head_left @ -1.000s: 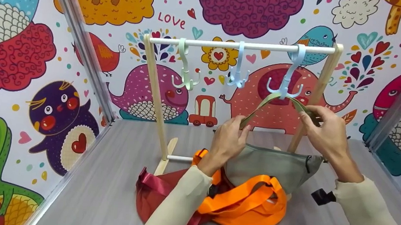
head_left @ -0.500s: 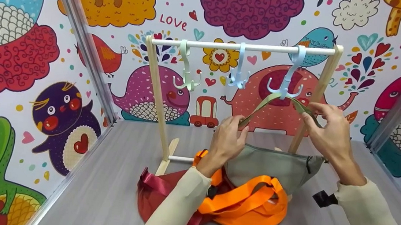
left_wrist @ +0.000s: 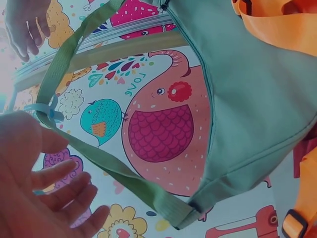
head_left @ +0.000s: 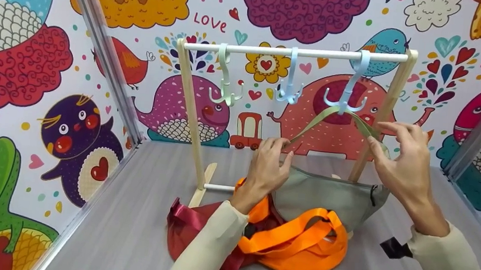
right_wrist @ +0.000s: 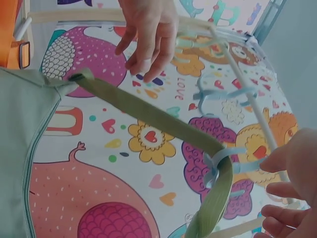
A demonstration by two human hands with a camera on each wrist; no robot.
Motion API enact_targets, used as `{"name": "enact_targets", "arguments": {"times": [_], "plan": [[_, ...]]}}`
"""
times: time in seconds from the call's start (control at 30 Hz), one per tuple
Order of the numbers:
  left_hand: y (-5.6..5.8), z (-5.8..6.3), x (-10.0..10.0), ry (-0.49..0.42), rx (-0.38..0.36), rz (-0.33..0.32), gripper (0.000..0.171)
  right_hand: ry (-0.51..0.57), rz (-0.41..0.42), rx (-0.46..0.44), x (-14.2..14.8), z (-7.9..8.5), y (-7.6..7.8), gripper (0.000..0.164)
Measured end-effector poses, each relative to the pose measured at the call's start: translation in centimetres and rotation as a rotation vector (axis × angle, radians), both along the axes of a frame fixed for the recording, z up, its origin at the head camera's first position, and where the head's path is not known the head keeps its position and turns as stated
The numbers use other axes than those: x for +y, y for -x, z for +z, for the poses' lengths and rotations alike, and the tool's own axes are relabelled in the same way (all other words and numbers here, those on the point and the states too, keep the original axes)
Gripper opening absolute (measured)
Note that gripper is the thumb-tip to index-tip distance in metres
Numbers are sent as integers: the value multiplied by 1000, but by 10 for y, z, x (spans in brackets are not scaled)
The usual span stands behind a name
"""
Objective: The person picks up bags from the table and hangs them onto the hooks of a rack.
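Note:
A grey-green waist bag (head_left: 327, 194) hangs by its olive strap (head_left: 319, 119), looped over the right-hand light blue hook (head_left: 345, 96). My left hand (head_left: 269, 166) is beside the strap's left side; in the left wrist view its fingers (left_wrist: 67, 191) are spread and apart from the webbing. On the other side, my right hand (head_left: 409, 169) is near the strap with thumb and fingers parted. The right wrist view shows that right hand (right_wrist: 297, 183) holding nothing, close to the hook (right_wrist: 213, 168). The bag's lower edge is partly hidden behind an orange bag (head_left: 312, 261).
A dark red bag (head_left: 187, 231) lies beside the orange one on the grey table (head_left: 116, 229). The wooden rack's white bar (head_left: 257, 49) also carries a green hook (head_left: 226, 85) and a middle blue hook (head_left: 289, 87). Printed panels (head_left: 323, 10) enclose the table.
Both hands have drawn slightly outward from the strap, and their fingers have loosened off it. The waist bag stays hanging on the right-hand hook.

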State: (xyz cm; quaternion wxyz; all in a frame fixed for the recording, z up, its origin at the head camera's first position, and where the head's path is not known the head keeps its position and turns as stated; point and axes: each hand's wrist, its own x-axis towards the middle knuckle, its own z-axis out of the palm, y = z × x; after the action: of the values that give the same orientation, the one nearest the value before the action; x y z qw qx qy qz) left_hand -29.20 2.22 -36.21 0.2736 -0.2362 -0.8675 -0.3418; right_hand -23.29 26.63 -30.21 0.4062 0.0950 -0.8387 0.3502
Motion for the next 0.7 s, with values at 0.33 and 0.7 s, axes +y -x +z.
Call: {"name": "enact_targets", "arguments": {"times": [0.33, 0.7], "plan": [[-6, -7, -11, 41, -23, -17, 24, -39, 77, 20, -11, -4, -14, 29], [-13, -17, -24, 102, -28, -62, 16, -95, 107, -80, -17, -18, -18, 28]]}}
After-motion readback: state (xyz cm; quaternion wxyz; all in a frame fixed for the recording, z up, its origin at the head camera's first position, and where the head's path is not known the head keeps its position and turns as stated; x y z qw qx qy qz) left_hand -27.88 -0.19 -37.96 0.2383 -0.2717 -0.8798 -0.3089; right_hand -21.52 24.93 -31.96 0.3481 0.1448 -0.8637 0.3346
